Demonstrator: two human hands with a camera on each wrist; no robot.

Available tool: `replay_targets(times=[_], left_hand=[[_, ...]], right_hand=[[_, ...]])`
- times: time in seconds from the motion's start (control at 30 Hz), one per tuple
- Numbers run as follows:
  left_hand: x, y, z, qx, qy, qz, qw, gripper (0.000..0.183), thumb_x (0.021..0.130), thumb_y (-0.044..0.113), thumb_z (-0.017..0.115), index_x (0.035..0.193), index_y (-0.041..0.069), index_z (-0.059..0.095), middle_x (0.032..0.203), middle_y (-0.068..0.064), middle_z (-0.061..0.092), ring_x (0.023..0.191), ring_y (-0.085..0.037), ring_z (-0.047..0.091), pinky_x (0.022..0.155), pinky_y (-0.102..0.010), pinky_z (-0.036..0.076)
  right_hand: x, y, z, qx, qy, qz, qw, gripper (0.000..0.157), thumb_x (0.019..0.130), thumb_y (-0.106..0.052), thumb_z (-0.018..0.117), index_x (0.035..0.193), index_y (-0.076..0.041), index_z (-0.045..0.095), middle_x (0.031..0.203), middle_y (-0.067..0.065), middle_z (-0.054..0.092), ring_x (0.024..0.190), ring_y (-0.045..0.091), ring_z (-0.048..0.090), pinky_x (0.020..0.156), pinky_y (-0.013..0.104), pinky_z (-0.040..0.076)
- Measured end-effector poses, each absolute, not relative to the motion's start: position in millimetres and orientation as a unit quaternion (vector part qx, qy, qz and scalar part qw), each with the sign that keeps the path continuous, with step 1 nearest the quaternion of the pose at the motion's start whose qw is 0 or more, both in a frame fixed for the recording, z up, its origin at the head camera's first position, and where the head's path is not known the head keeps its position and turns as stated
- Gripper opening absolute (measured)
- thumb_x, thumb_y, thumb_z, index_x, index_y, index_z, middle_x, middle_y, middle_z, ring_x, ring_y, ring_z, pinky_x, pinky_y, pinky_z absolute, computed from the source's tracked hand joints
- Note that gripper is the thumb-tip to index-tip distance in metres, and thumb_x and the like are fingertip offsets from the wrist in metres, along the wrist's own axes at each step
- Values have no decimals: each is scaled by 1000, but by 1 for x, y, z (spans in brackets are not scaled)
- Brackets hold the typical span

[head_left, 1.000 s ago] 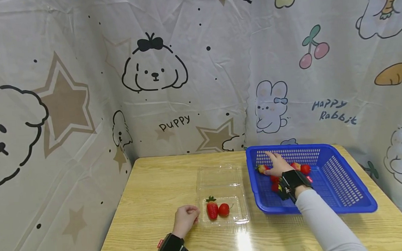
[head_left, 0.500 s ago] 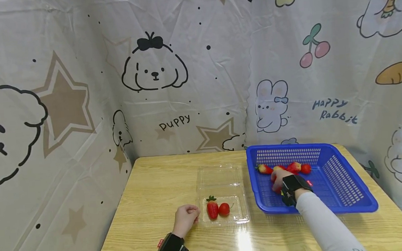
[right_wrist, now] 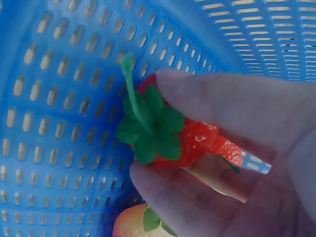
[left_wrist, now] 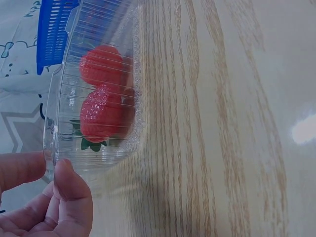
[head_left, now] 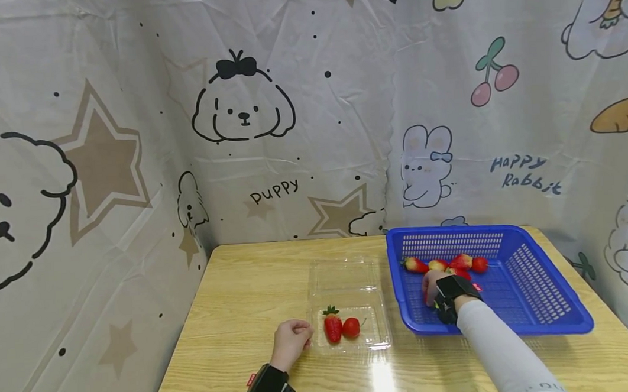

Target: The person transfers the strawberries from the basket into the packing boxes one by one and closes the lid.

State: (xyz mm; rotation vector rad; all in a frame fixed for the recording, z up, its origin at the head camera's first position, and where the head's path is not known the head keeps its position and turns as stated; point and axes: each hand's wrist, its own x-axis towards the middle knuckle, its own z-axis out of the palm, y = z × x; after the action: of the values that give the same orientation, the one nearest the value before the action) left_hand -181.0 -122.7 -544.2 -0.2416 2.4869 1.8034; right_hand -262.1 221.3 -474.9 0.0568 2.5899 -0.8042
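Note:
A hinged clear plastic box lies unfolded on the table, holding a strawberry and a smaller round red fruit. My left hand pinches the box's rim at its left side, thumb and finger on either face of the edge in the left wrist view. Inside the blue basket, my right hand reaches down near the left part. The right wrist view shows a strawberry with green leaves and a stem held between its thumb and fingers; the head view mostly hides this strawberry behind the hand.
Several more strawberries lie along the basket's back left, one of them a red-and-yellow strawberry. Beside them is a round red fruit. The basket's raised walls surround the right hand. A printed curtain hangs behind the wooden table.
My right hand has moved from over the basket's back left strawberries down toward the front, closing around a strawberry. The left hand stays at the box.

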Motion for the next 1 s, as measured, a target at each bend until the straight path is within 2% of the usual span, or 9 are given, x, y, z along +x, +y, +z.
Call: replay_targets(times=[0.23, 0.37, 0.6, 0.8, 0.93, 1.0], left_hand=[[-180, -122, -544, -75, 807, 585, 28, 16, 82, 0, 61, 92, -13, 60, 65, -3, 57, 52, -8, 53, 50, -27, 50], [-180, -123, -543, -77, 808, 583, 29, 16, 83, 0, 61, 93, -13, 60, 65, -4, 58, 53, -8, 54, 51, -26, 50], [-179, -123, -543, -73, 808, 584, 27, 16, 83, 0, 60, 92, -13, 59, 66, -4, 58, 53, -8, 53, 51, -27, 50], [-180, -123, -544, -74, 809, 582, 25, 15, 82, 0, 61, 91, -12, 60, 65, -3, 57, 52, -8, 53, 50, -26, 49], [-181, -123, -545, -68, 812, 580, 18, 14, 82, 0, 61, 89, -12, 60, 64, -3, 58, 51, -9, 54, 48, -23, 48], [-181, -123, -546, -63, 812, 580, 14, 14, 82, 0, 61, 89, -13, 60, 63, -3, 59, 51, -10, 54, 47, -22, 47]], right_hand=[[-262, 223, -471, 44, 920, -326, 212, 26, 61, 2, 72, 86, -1, 62, 78, 10, 55, 73, 27, 48, 54, 31, 45], [-264, 226, -461, 6, 931, -297, 211, 24, 64, -1, 72, 86, -2, 63, 79, 8, 56, 72, 25, 50, 56, 33, 46], [-294, 233, -441, -65, 933, -241, 258, 21, 68, -6, 72, 88, -1, 66, 79, 4, 60, 73, 19, 52, 62, 29, 46], [-313, 230, -417, -120, 943, -195, 242, 27, 70, -10, 70, 96, -1, 66, 74, 0, 58, 66, 14, 51, 57, 25, 42], [-311, 215, -396, -161, 943, -189, 222, 29, 74, -10, 68, 102, -1, 65, 82, 4, 60, 68, 15, 52, 58, 27, 44], [-309, 206, -389, -189, 944, -188, 197, 30, 76, -10, 67, 105, -1, 64, 89, 7, 60, 74, 17, 53, 63, 30, 46]])
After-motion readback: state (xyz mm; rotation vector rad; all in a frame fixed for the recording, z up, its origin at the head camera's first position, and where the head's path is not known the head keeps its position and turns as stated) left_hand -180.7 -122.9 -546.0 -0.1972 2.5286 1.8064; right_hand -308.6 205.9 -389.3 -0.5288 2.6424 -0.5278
